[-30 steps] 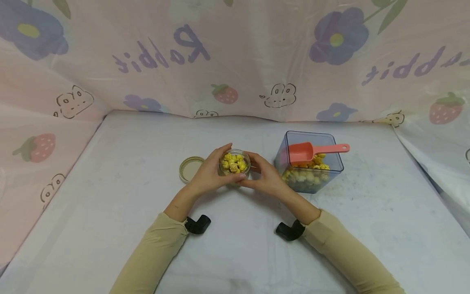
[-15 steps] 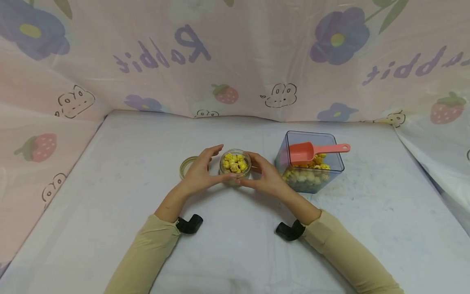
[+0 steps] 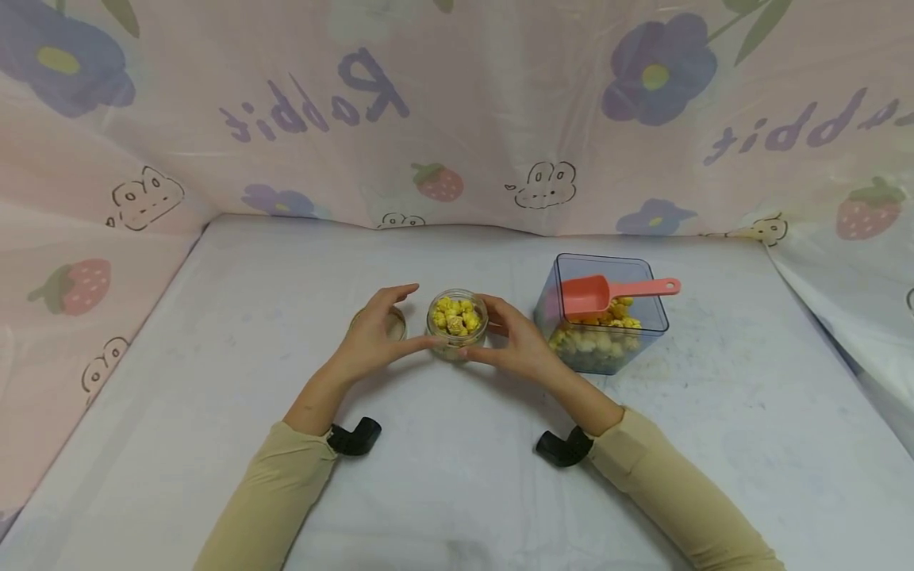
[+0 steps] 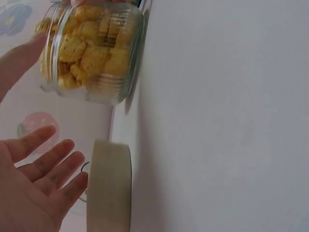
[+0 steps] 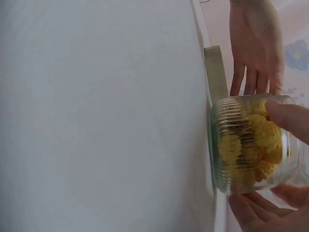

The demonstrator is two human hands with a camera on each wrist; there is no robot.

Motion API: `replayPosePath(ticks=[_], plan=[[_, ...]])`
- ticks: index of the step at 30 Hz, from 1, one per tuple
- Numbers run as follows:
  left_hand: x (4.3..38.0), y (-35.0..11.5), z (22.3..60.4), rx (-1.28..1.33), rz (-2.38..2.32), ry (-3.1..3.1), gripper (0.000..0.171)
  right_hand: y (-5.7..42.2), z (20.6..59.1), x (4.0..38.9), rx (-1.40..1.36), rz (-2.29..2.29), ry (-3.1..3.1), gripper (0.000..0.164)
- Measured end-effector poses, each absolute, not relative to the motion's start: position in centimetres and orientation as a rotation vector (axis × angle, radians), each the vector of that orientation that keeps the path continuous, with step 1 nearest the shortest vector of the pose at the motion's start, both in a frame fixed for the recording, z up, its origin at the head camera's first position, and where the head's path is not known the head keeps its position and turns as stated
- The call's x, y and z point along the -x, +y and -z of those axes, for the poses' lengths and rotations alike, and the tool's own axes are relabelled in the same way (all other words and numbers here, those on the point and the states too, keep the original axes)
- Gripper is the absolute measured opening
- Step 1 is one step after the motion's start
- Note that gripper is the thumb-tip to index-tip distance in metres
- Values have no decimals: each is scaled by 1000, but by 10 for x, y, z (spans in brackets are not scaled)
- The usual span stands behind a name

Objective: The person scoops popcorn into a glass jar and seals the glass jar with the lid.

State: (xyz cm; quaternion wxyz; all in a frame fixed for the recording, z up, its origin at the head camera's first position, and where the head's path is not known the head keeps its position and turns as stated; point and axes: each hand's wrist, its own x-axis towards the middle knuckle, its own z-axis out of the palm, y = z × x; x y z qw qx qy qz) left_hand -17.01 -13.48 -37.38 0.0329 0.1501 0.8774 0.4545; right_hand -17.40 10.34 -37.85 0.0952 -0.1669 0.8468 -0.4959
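Note:
A ribbed glass jar [image 3: 457, 349] full of yellow popcorn [image 3: 455, 316] stands upright on the table, its mouth uncovered. My right hand [image 3: 523, 342] holds the jar from its right side, thumb in front and fingers behind. My left hand [image 3: 366, 341] is spread, thumb stretched toward the jar and fingers straight, above the round lid [image 3: 396, 323]. In the left wrist view the lid [image 4: 108, 186] lies just beside those fingertips, and part of it is hidden by the hand in the head view. Whether the left thumb touches the jar I cannot tell.
To the right stands a clear bluish square tub [image 3: 600, 357] with more popcorn. A pink scoop [image 3: 589, 296] lies across its top, handle over the right rim. A patterned curtain [image 3: 471, 119] borders the white table [image 3: 457, 476] at the back.
My left hand has let go of the jar and moved left until it is over the lid. The right hand keeps its place on the jar, which stays put.

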Motion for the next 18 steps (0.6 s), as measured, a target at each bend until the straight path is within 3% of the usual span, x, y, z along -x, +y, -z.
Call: replayPosePath(ticks=[18], plan=[[164,-164,376,-382,-1302,2777,86,103,379,174,451,1449,2516,81]])
